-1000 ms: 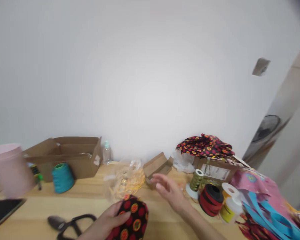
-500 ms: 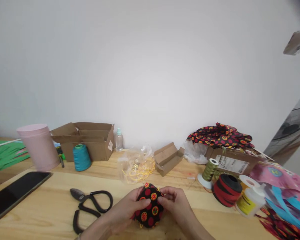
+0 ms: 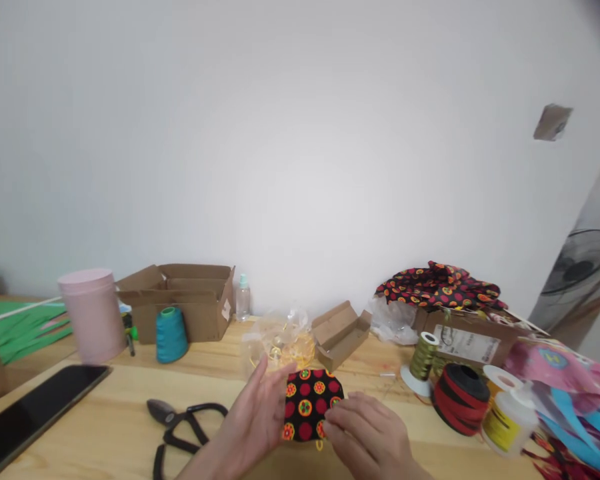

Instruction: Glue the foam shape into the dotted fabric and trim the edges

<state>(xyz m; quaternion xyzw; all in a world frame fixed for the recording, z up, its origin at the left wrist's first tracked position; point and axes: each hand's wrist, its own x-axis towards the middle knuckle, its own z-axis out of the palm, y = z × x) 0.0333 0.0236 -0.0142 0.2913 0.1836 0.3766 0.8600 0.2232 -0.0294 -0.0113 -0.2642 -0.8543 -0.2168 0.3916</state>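
A small black cloth piece [image 3: 305, 405] with red dots and orange flowers stands between my hands above the table front. A yellow cord loop [image 3: 319, 445] sticks out at its lower edge. My right hand [image 3: 367, 430] grips the right side of the cloth piece, fingers bent over it. On the other side, my left hand [image 3: 260, 413] has its fingers stretched out and thumb raised, palm turned towards the cloth. Its fingertips are close to the left edge; whether they touch is unclear. Black-handled scissors [image 3: 185, 423] lie left of my left hand, partly hidden by my forearm.
Behind are a clear bag with yellow cord [image 3: 285, 343], a small open carton [image 3: 340, 333], a larger box [image 3: 180, 300] and a teal thread cone [image 3: 171, 335]. A phone [image 3: 40, 413] lies left. Right stand a green spool [image 3: 423, 360], red-black ribbon roll [image 3: 461, 400] and glue bottle [image 3: 510, 420].
My left hand has let its pinch go and straightened its fingers. The cloth piece has turned and shifted slightly right, with my right hand now over its right side. The view has tilted up.
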